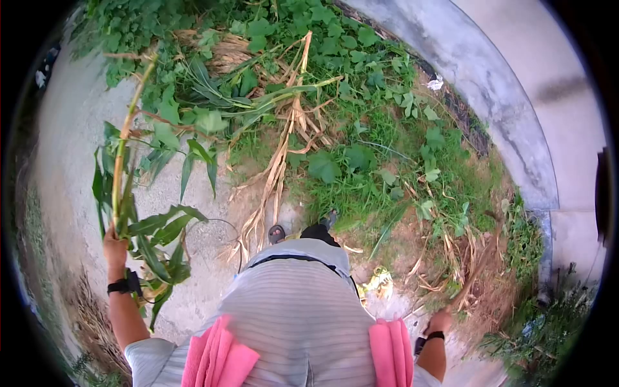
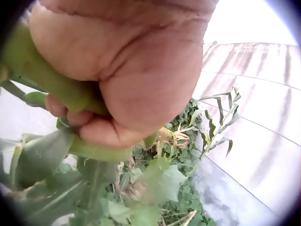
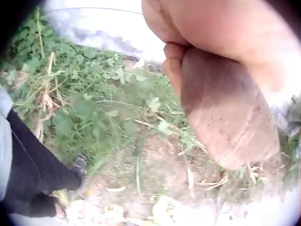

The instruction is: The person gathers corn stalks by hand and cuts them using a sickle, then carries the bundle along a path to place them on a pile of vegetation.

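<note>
In the head view my left hand [image 1: 116,250] grips a cut corn stalk [image 1: 120,158], held upright at the left with long green leaves hanging around it. The left wrist view shows the fingers wrapped round the thick green stalk [image 2: 56,89]. Low on the right, my right hand [image 1: 440,320] holds a long brown wooden handle [image 1: 475,274] that slants up and away over the weeds. Its broad, worn butt end [image 3: 225,113] fills much of the right wrist view, with fingers curled round it. The tool's far end blends into the dry stalks.
Dry corn stalks [image 1: 284,151] lie ahead beside green vines [image 1: 361,161]. A concrete kerb [image 1: 516,109] curves along the right. Pale paved ground [image 1: 71,168] spreads on the left, with a pile of dry stalks [image 1: 90,316] near its edge. A sandalled foot [image 1: 276,233] stands beside the grass.
</note>
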Tool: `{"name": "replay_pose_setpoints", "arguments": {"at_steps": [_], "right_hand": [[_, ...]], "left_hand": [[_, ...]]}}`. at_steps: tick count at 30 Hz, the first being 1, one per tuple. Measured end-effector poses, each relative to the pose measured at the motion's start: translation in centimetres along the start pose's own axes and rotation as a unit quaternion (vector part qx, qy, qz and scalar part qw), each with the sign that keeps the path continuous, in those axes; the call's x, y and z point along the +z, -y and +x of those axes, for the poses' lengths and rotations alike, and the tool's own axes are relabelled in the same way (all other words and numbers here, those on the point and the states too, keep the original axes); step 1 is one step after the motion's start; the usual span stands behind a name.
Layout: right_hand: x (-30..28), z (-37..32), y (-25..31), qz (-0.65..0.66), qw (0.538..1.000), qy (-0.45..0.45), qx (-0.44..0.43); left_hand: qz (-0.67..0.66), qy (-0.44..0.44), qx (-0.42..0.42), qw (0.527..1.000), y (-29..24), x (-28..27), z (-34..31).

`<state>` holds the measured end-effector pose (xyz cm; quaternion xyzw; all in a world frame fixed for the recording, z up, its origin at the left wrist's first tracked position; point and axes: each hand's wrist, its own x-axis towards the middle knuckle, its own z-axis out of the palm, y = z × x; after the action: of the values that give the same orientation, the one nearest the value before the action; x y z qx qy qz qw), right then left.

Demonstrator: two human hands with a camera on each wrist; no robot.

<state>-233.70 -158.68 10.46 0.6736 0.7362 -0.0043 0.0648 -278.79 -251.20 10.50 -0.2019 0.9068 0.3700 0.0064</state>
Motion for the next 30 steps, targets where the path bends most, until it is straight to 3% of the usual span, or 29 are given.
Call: {"name": "replay_pose_setpoints", "arguments": {"at_steps": [2,4,5,6,9,12,15,20,22,25,28,30], "right_hand": [[1.4,-1.7,3.5,0.148,0.979,0.120,0.072],[2.5,-3.6,7.5,0.354,0.890,0.226,0.177],[2.0,-4.6,10.4,0.388,0.859,0.252,0.218],[2.9,-4.4,11.4,0.385,0.855,0.280,0.204],[4.7,-3.4,16.0,0.361,0.855,0.333,0.168],[7.3,-0.6,20.3,0.363,0.847,0.365,0.129],[7.4,2.0,24.7,0.379,0.819,0.418,0.105],[6.7,6.9,31.3,0.366,0.823,0.434,0.027],[5.3,7.6,34.3,0.364,0.829,0.425,0.008],[3.7,8.6,38.0,0.360,0.829,0.428,-0.012],[4.5,9.1,39.6,0.374,0.832,0.407,-0.034],[4.6,8.5,40.4,0.384,0.836,0.390,-0.048]], "left_hand": [[-0.024,0.021,-0.017,0.999,-2.2,3.1,-1.5],[-0.047,0.033,-0.018,0.998,-1.7,5.8,-1.5],[-0.086,0.043,-0.002,0.995,-0.7,7.2,-1.4],[-0.019,0.054,-0.015,0.998,-0.5,8.0,-1.4],[0.059,0.087,-0.015,0.994,-6.6,11.1,-3.5],[0.037,0.150,-0.053,0.987,-7.6,14.8,-4.0],[0.009,0.217,-0.080,0.973,-12.1,17.9,-4.5],[0.063,0.255,-0.037,0.964,-18.5,22.7,-3.3],[0.147,0.283,-0.066,0.945,-25.7,24.5,-2.6],[0.220,0.323,-0.042,0.919,-30.6,28.0,0.3],[0.260,0.331,0.037,0.906,-36.0,31.8,3.1],[0.201,0.333,0.112,0.914,-37.3,34.9,5.4]]}}
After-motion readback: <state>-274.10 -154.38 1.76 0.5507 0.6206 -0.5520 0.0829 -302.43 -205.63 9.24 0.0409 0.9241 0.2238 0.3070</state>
